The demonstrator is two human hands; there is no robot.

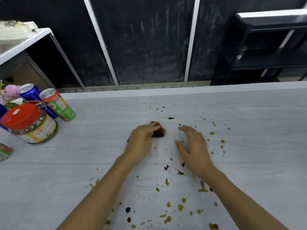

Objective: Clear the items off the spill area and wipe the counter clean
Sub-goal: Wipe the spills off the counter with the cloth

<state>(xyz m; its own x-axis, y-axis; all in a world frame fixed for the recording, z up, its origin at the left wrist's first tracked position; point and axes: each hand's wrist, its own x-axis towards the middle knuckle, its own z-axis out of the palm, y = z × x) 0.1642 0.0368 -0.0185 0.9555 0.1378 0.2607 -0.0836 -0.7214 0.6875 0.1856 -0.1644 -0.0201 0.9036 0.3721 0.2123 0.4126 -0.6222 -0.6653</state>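
A pale wood-grain counter (pixel 249 163) is spattered with brown and dark sauce drops (pixel 168 204) around its middle and front. My left hand (pixel 141 140) presses a small brown, stained wad of cloth or tissue (pixel 159 131) onto the counter, fingers bent over it. A hand's width to the right, my right hand (pixel 194 146) rests flat on the counter with straight fingers, holding nothing. More drops lie to its right (pixel 211 133).
At the left stand a red-lidded jar (pixel 31 125), a blue Pepsi can (pixel 34 97), a green and orange can (pixel 58 105), pink flowers (pixel 10 93) and part of a glass jar (pixel 5 151). A dark wall and a black shelf unit (pixel 265 52) lie behind the counter.
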